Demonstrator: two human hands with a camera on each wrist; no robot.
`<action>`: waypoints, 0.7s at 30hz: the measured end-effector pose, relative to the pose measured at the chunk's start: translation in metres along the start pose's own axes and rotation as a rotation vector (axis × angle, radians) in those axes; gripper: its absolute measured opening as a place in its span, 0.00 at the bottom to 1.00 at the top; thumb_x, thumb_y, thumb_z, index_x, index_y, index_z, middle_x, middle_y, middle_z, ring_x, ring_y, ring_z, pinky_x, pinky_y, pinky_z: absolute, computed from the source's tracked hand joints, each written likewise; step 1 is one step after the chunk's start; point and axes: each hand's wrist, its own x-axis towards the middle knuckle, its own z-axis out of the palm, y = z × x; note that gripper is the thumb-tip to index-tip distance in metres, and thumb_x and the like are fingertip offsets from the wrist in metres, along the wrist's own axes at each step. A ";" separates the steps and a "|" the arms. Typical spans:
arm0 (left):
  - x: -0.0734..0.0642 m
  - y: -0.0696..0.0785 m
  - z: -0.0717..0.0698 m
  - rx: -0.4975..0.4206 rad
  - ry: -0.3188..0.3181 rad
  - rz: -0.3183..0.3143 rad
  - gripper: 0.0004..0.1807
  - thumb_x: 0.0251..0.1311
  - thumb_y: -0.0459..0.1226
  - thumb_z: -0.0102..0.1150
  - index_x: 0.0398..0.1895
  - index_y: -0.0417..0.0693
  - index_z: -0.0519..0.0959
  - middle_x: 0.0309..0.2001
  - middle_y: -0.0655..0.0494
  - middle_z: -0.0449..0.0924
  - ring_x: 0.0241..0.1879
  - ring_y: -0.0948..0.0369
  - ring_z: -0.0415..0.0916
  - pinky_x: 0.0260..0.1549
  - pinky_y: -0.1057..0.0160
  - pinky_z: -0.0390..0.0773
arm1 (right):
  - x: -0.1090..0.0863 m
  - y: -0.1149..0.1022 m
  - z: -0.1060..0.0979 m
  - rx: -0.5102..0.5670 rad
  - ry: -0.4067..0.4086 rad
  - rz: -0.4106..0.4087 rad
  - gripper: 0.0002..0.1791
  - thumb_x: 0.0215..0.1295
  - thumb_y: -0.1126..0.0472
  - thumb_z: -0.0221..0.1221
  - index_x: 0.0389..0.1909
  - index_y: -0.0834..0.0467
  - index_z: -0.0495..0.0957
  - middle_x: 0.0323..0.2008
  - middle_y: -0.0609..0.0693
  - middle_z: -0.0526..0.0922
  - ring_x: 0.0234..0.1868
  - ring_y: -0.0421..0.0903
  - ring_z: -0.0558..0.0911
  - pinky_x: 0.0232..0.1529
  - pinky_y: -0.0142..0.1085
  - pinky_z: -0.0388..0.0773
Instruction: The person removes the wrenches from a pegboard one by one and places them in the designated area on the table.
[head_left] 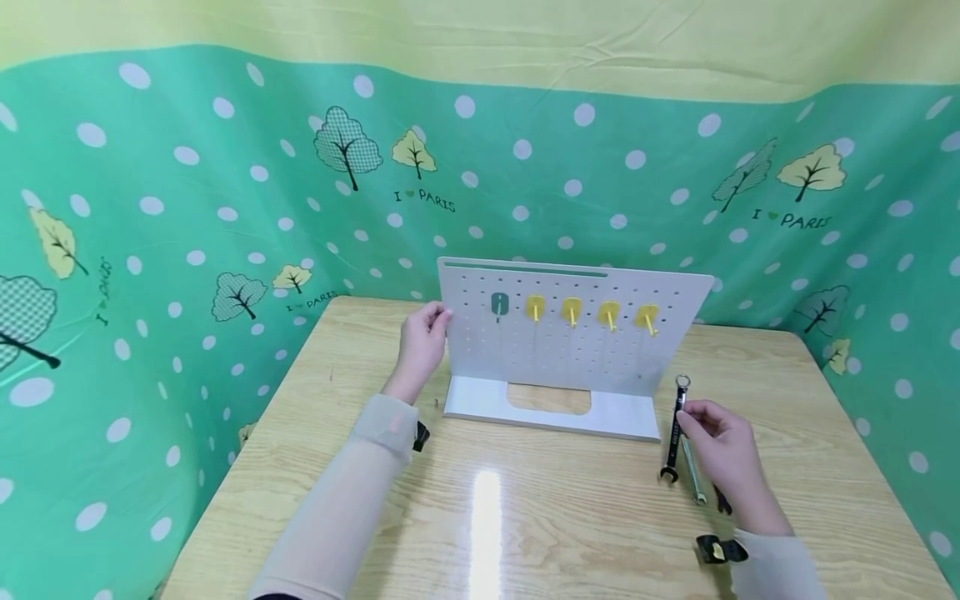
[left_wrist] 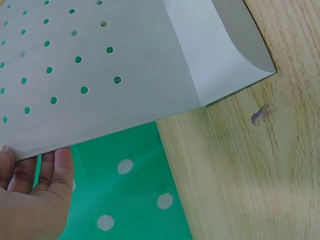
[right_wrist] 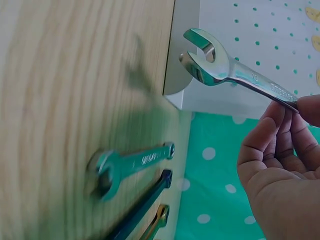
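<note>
A white pegboard [head_left: 480, 354] stands upright on its base. My left hand [head_left: 423, 342] pinches its left edge, thumb in front and fingers behind, as the left wrist view also shows. To the right of the board, my right hand [head_left: 723, 450] holds a combination wrench [head_left: 675, 433] between thumb and fingertips. The ring end points up and the open end down in the head view. In the right wrist view, the wrench's shiny open jaw [right_wrist: 215, 62] sticks out from the fingers, above the table. Beneath it lie a green-tinted wrench [right_wrist: 135, 162] and a dark wrench [right_wrist: 142, 205].
The pegboard carries a green hook [head_left: 499, 305] and several yellow hooks [head_left: 572, 312] in a row. A brass-toned wrench [right_wrist: 159, 220] lies beyond the dark one. Green dotted cloth [head_left: 525, 183] hangs behind the wooden table [head_left: 585, 517].
</note>
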 end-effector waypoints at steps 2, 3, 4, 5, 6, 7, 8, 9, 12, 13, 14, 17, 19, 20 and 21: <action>0.000 0.000 0.000 0.002 0.001 0.008 0.10 0.77 0.35 0.52 0.42 0.38 0.81 0.31 0.45 0.80 0.31 0.50 0.77 0.29 0.61 0.78 | -0.001 0.003 -0.003 0.003 -0.001 0.010 0.11 0.74 0.65 0.60 0.45 0.71 0.81 0.37 0.56 0.82 0.33 0.37 0.78 0.32 0.25 0.77; 0.001 0.000 0.000 0.003 0.001 0.010 0.10 0.77 0.35 0.52 0.42 0.37 0.81 0.31 0.44 0.80 0.30 0.51 0.76 0.28 0.61 0.77 | -0.001 0.004 -0.004 0.001 0.000 0.016 0.11 0.74 0.64 0.60 0.45 0.71 0.81 0.37 0.56 0.82 0.33 0.38 0.78 0.32 0.25 0.77; 0.001 0.000 0.000 0.004 0.001 0.012 0.10 0.77 0.36 0.52 0.41 0.37 0.81 0.30 0.44 0.79 0.29 0.53 0.75 0.28 0.62 0.76 | -0.001 0.005 -0.005 0.000 0.000 0.025 0.11 0.74 0.64 0.60 0.45 0.71 0.81 0.37 0.56 0.82 0.33 0.38 0.78 0.32 0.26 0.77; 0.000 0.000 0.000 0.004 0.002 0.014 0.11 0.77 0.36 0.53 0.41 0.37 0.81 0.29 0.43 0.79 0.29 0.54 0.74 0.27 0.62 0.76 | -0.002 0.006 -0.006 0.002 -0.001 0.032 0.11 0.75 0.64 0.60 0.45 0.70 0.81 0.37 0.55 0.83 0.33 0.38 0.78 0.32 0.26 0.77; 0.000 0.000 0.000 0.004 0.002 0.016 0.11 0.77 0.36 0.53 0.41 0.37 0.81 0.29 0.43 0.79 0.28 0.55 0.73 0.27 0.62 0.75 | -0.002 0.007 -0.007 -0.001 0.000 0.036 0.12 0.75 0.63 0.60 0.46 0.70 0.81 0.37 0.55 0.83 0.33 0.38 0.78 0.32 0.26 0.77; 0.000 0.000 0.000 0.003 0.001 0.015 0.11 0.77 0.36 0.53 0.41 0.37 0.81 0.29 0.43 0.79 0.28 0.56 0.73 0.26 0.63 0.75 | -0.002 0.008 -0.008 -0.008 0.002 0.040 0.12 0.75 0.63 0.60 0.46 0.70 0.81 0.37 0.55 0.83 0.33 0.38 0.78 0.32 0.26 0.77; 0.000 0.000 0.001 0.003 0.001 0.015 0.11 0.77 0.36 0.53 0.41 0.37 0.81 0.29 0.43 0.79 0.28 0.56 0.73 0.26 0.63 0.74 | -0.003 0.008 -0.009 -0.017 0.005 0.044 0.12 0.75 0.63 0.60 0.46 0.70 0.81 0.37 0.55 0.83 0.33 0.38 0.78 0.32 0.26 0.77; -0.001 0.000 0.001 0.004 0.000 0.015 0.11 0.77 0.36 0.53 0.41 0.37 0.81 0.29 0.42 0.79 0.28 0.56 0.73 0.26 0.63 0.74 | -0.004 0.009 -0.010 -0.026 0.007 0.047 0.12 0.75 0.63 0.60 0.46 0.70 0.81 0.37 0.55 0.83 0.33 0.38 0.78 0.31 0.26 0.77; -0.001 -0.001 0.001 0.006 -0.003 0.014 0.11 0.77 0.36 0.52 0.41 0.37 0.81 0.29 0.43 0.79 0.28 0.56 0.73 0.26 0.64 0.74 | -0.005 0.011 -0.014 -0.042 0.009 0.058 0.12 0.75 0.63 0.60 0.46 0.70 0.81 0.37 0.55 0.83 0.33 0.38 0.78 0.30 0.27 0.77; -0.001 -0.001 0.001 0.007 -0.006 0.012 0.11 0.77 0.36 0.52 0.41 0.37 0.81 0.29 0.43 0.79 0.28 0.55 0.73 0.26 0.64 0.75 | -0.005 0.011 -0.015 -0.041 0.012 0.065 0.12 0.75 0.63 0.60 0.46 0.70 0.81 0.37 0.55 0.84 0.33 0.38 0.78 0.30 0.27 0.77; -0.001 -0.001 0.001 0.007 -0.006 0.012 0.11 0.77 0.36 0.52 0.41 0.37 0.81 0.29 0.43 0.79 0.29 0.54 0.74 0.26 0.63 0.75 | -0.005 0.012 -0.016 -0.038 0.012 0.075 0.12 0.75 0.63 0.59 0.47 0.70 0.80 0.37 0.56 0.84 0.33 0.38 0.78 0.30 0.27 0.78; -0.001 0.000 0.001 0.005 -0.004 0.009 0.11 0.77 0.36 0.52 0.42 0.37 0.80 0.31 0.45 0.80 0.31 0.52 0.76 0.29 0.61 0.78 | -0.005 0.014 -0.020 -0.023 0.016 0.088 0.13 0.76 0.63 0.59 0.48 0.71 0.79 0.38 0.56 0.83 0.34 0.37 0.79 0.32 0.27 0.79; 0.000 0.000 0.001 0.002 -0.002 0.007 0.11 0.78 0.36 0.51 0.43 0.38 0.81 0.33 0.45 0.81 0.33 0.50 0.78 0.32 0.59 0.79 | -0.005 0.015 -0.021 -0.020 0.012 0.090 0.13 0.76 0.63 0.58 0.49 0.71 0.79 0.39 0.55 0.83 0.35 0.37 0.79 0.34 0.27 0.80; 0.000 0.000 0.001 0.000 -0.001 0.006 0.11 0.78 0.37 0.52 0.43 0.38 0.81 0.33 0.45 0.81 0.34 0.50 0.78 0.33 0.58 0.80 | -0.005 0.015 -0.022 -0.022 0.009 0.092 0.14 0.77 0.62 0.57 0.49 0.71 0.79 0.39 0.55 0.83 0.35 0.37 0.80 0.34 0.27 0.80; 0.001 0.000 0.001 -0.001 -0.003 0.004 0.11 0.78 0.37 0.52 0.43 0.38 0.81 0.34 0.46 0.82 0.35 0.50 0.79 0.34 0.58 0.81 | -0.005 0.016 -0.023 -0.025 0.007 0.088 0.13 0.77 0.62 0.57 0.49 0.71 0.79 0.39 0.55 0.83 0.35 0.37 0.80 0.35 0.27 0.80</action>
